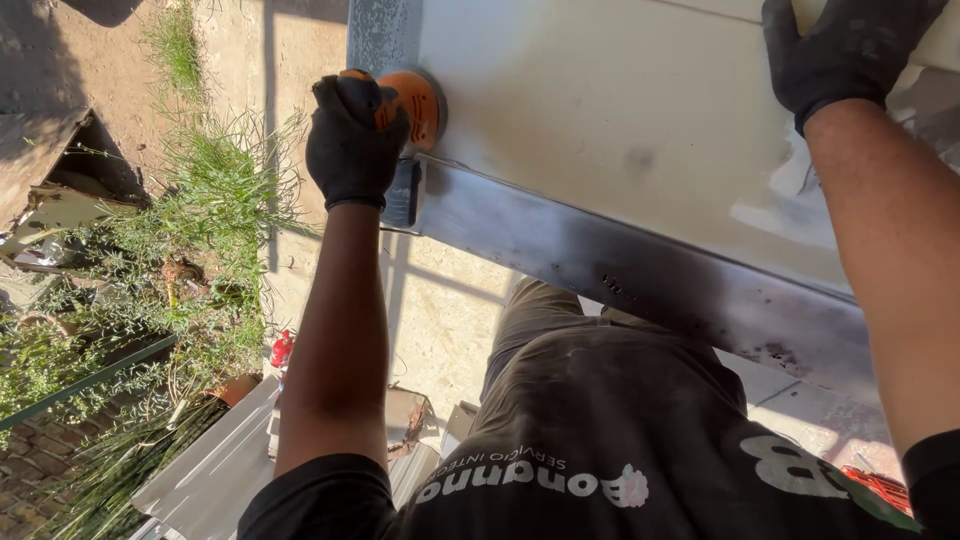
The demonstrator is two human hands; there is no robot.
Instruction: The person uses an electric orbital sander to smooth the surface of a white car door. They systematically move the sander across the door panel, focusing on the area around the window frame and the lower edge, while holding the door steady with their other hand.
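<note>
A: Where is the left hand (350, 140)?

B: It is in the upper middle-left of the frame, in a black glove. Its grip is clamped on an orange sander (412, 103), and the round head of the sander is pressed on the pale panel (620, 110).

A: And the panel, where does it lie?

B: It fills the upper centre and upper right of the frame. Along its lower edge runs a dark metal rim (640, 275), going down toward the right. The sander touches the panel near its left end, just above this rim.

A: What does the right hand (840, 50) do?

B: It is in the upper right corner, also gloved in black. The fingers lie over the far edge of the panel, bent around it. I cannot tell how firmly they press.

A: What else is around?

B: At the left there is grass (200, 210) and bare ground. A small red can (281, 348) stands low at the left of centre, beside the left forearm. Below it, in the lower left, lie grey metal sheets (210, 470). The black shirt (620, 470) of the person fills the bottom centre.
</note>
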